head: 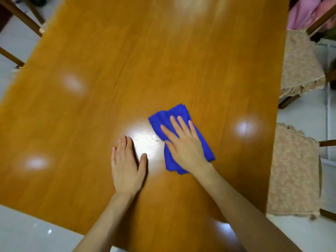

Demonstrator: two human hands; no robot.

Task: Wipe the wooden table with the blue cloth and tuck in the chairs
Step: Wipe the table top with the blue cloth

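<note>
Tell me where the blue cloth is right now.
In the head view, the blue cloth lies on the wooden table, right of centre, under the right hand; the left hand rests just left of it.

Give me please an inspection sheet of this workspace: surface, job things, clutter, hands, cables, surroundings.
Surface: wooden table, glossy with lamp glare; small specks left of the cloth.
Job's things: blue cloth, folded, flat on the table; far chair and near chair on the right, cushioned seats showing beside the table edge; left chair, only legs visible.
Clutter: nothing seen.
Hands: right hand flat on the cloth, fingers straight; left hand flat on bare wood.
Cables: nothing seen.
Surroundings: pale floor; pink fabric far right.
</note>
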